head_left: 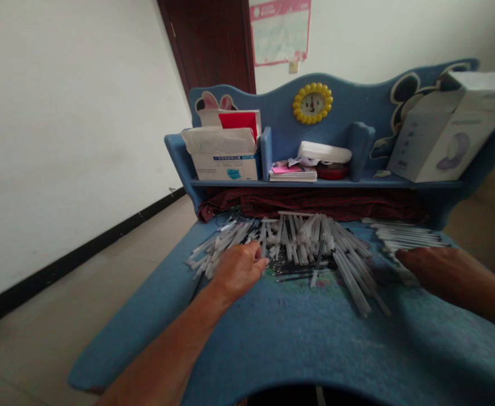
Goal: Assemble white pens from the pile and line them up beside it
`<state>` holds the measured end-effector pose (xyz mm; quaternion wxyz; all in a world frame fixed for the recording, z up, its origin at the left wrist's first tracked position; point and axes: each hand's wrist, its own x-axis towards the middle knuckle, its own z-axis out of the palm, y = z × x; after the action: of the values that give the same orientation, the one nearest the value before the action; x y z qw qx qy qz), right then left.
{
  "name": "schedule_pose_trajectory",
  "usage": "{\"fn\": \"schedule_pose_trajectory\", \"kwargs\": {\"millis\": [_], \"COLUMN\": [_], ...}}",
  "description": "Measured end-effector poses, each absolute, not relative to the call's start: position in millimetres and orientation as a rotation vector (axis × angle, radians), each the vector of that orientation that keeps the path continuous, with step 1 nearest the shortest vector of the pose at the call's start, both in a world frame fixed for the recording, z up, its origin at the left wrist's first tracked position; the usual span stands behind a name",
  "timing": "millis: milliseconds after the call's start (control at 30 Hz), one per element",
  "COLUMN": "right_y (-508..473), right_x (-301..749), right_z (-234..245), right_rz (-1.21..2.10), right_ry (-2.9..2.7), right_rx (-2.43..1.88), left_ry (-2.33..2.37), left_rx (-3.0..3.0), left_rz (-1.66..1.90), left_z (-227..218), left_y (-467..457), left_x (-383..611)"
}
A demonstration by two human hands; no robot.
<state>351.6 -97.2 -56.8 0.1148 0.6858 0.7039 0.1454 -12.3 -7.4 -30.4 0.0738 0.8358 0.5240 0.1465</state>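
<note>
A loose heap of translucent pen tubes (351, 262) lies across the back of the blue desk (298, 344). Thin black-and-clear pen parts (298, 269), which look like refills, lie among them in the middle. My left hand (239, 270) is over the left part of the heap, fingers curled and thumb near the forefinger; what they pinch, if anything, is hidden. On the right, a row of slim pens (408, 235) lies roughly side by side. Closed and partly blurred, my right hand (433, 268) rests at the near end of that row, its fingertips hidden.
A blue shelf (230, 183) rises at the back, holding a mask box (226, 163), papers (292, 176), a red round case (332, 172) and a large white box (437, 135). A yellow-rimmed clock (313, 104) is on its backboard. Checked red cloth (315, 203) lies beneath the shelf.
</note>
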Motion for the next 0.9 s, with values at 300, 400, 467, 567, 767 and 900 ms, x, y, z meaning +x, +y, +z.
{"fn": "schedule_pose_trajectory", "kwargs": {"millis": [300,400,467,567,767,900], "right_y": [-91.1,-83.0,-76.2,-65.6,-40.6,-19.6], "right_x": [259.3,233.3,218.3,199.9,179.7,179.8], "right_z": [-9.1,-1.7,1.5,5.9,7.7,-3.6], "right_rz": [0.29,0.268,0.249,0.248,0.171,-0.057], "right_ry": [2.395,2.534,2.613,2.683,2.738,2.901], "right_rx": [1.765,1.669,1.609,1.549,1.634,1.926], "left_ry": [1.688,1.66,1.622,1.552,1.353,1.197], "left_rx": [2.668,2.657,2.616,2.494,1.857,1.652], "left_rz": [0.159,0.218,0.299,0.482,0.645,0.699], "left_z": [-32.2,-33.9,-33.9,-31.7,-20.5,-14.6], "left_y": [-20.5,-19.6,-18.2,-15.5,-14.0,-17.6], "left_x": [-0.8,-2.8,-4.7,-7.1,-10.0,-11.5]}}
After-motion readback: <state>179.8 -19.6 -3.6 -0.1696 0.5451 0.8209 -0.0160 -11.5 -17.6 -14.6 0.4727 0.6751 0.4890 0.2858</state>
